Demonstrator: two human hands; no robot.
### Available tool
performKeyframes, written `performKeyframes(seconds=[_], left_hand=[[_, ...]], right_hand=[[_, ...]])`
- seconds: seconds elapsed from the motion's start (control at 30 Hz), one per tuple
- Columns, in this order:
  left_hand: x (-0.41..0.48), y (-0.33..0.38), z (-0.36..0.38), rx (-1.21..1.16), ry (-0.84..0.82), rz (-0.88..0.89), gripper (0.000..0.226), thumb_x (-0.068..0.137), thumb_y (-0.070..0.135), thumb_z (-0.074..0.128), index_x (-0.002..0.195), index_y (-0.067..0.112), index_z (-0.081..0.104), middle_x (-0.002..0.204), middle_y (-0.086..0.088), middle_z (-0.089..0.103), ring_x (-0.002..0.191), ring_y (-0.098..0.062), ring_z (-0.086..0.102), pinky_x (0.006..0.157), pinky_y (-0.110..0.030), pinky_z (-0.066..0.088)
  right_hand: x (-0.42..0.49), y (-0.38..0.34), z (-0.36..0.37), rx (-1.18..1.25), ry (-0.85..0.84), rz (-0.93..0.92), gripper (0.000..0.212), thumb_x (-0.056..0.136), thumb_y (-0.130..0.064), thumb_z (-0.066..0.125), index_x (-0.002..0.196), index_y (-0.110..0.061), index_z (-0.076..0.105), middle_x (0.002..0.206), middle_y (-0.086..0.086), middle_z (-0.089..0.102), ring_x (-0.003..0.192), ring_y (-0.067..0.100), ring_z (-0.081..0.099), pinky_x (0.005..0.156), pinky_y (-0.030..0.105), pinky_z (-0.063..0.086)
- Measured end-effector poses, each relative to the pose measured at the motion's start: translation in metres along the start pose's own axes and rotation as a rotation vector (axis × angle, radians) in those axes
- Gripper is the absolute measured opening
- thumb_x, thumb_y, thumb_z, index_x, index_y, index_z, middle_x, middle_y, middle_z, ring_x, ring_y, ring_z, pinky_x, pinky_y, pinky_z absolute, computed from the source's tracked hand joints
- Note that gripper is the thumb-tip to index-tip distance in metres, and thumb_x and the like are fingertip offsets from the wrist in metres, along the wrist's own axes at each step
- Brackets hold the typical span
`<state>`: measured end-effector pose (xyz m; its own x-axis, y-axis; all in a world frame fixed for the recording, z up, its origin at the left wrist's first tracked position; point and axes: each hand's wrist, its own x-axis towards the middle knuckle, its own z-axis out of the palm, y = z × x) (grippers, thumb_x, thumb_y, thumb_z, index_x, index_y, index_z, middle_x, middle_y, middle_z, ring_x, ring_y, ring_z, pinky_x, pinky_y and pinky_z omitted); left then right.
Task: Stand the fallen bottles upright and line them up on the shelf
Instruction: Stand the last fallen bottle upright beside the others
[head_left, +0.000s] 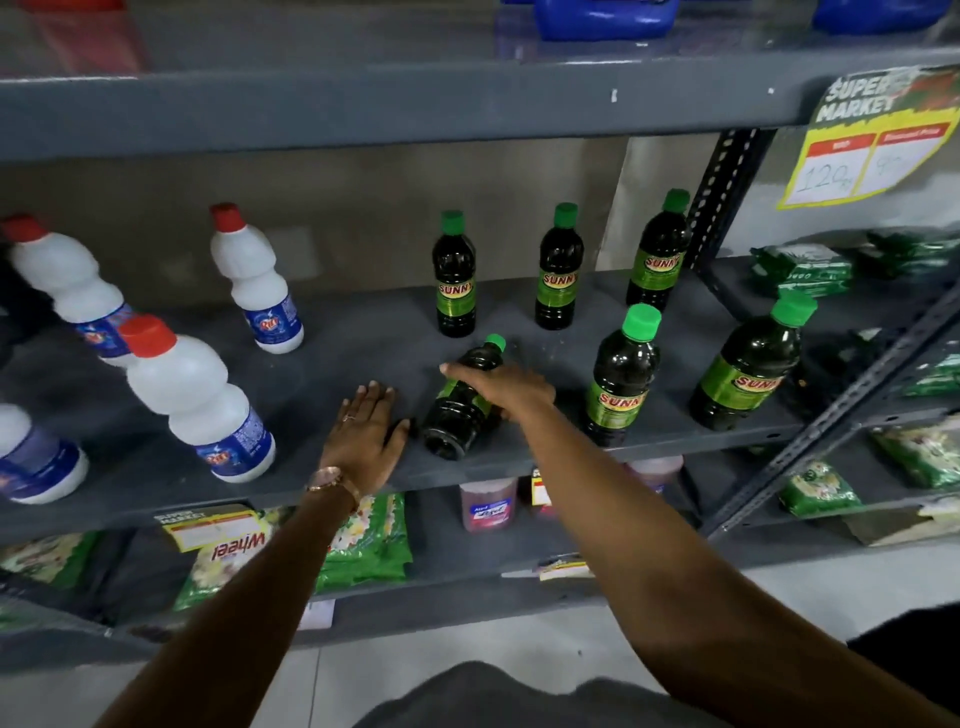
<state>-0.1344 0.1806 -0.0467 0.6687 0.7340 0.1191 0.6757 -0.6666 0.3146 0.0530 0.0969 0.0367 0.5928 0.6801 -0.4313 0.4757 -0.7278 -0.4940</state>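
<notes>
Status: one dark green-capped bottle (464, 402) is down on its side near the front edge of the grey shelf (332, 364), base toward the front edge, cap pointing to the back. Right hand (501, 387) lies over its middle, fingers draped across the label; looks like a grip forming, but whether the fingers actually close round it is hidden, so cannot tell. Left hand (366, 431) is flat on the shelf, fingers spread, thumb just beside the bottle's base, holding nothing.

Done, by the look of it: five matching bottles are upright. Three at the back of the shelf: back-left bottle (454, 275), back-middle bottle (558, 267), back-right bottle (660, 252) by the perforated upright (727, 192). Two near the front edge: front bottle (621, 374), just right of the fallen one, and front-right bottle (748, 361) toward the right end. Spacing is loose, rows not square.

Left: stand the fallen one, probably in the front row gap it already occupies, then tidy the alignment.

White red-capped bottles (200, 400) on the left half of the shelf all appear upright; their lean reads as lens distortion, though that is a judgement. No other fallen bottle visible on this shelf
</notes>
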Motion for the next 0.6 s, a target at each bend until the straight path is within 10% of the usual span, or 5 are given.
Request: performKeyframes(seconds=[0.17, 0.3, 0.5, 0.6], left_hand=[[0.001, -0.002, 0.002, -0.022, 0.055, 0.02, 0.073, 0.084, 0.052, 0.019, 0.138, 0.006, 0.037, 0.148, -0.02, 0.033, 0.139, -0.033, 0.024, 0.114, -0.044, 0.013], [0.004, -0.005, 0.007, -0.004, 0.072, 0.013, 0.071, 0.085, 0.05, 0.016, 0.139, 0.008, 0.035, 0.15, -0.017, 0.031, 0.14, -0.03, 0.021, 0.115, -0.04, 0.009], [0.006, -0.006, 0.009, 0.017, 0.066, 0.008, 0.07, 0.087, 0.049, 0.014, 0.141, 0.009, 0.031, 0.152, -0.015, 0.028, 0.142, -0.027, 0.017, 0.116, -0.039, 0.006], [0.005, -0.005, 0.007, 0.024, 0.059, 0.005, 0.068, 0.087, 0.049, 0.014, 0.14, 0.01, 0.032, 0.151, -0.015, 0.029, 0.141, -0.027, 0.018, 0.116, -0.039, 0.007]], right_hand=[[0.015, 0.006, 0.014, 0.375, 0.1, -0.041, 0.076, 0.058, -0.072, 0.066, 0.107, -0.014, 0.065, 0.103, 0.007, 0.068, 0.096, 0.026, 0.066, 0.085, 0.038, 0.055], [0.011, 0.007, 0.023, 0.726, 0.286, -0.244, 0.045, 0.07, -0.048, 0.077, 0.097, -0.017, 0.061, 0.098, -0.001, 0.067, 0.09, 0.008, 0.062, 0.07, 0.013, 0.046], [0.02, 0.003, 0.025, 0.77, 0.501, -0.413, 0.074, 0.062, -0.027, 0.089, 0.119, -0.021, 0.043, 0.099, -0.023, 0.053, 0.088, -0.021, 0.052, 0.069, -0.005, 0.035], [0.027, 0.015, 0.032, 0.783, 0.424, -0.408, 0.079, 0.067, -0.012, 0.084, 0.132, -0.018, 0.04, 0.108, -0.014, 0.059, 0.097, -0.007, 0.057, 0.081, 0.003, 0.042]])
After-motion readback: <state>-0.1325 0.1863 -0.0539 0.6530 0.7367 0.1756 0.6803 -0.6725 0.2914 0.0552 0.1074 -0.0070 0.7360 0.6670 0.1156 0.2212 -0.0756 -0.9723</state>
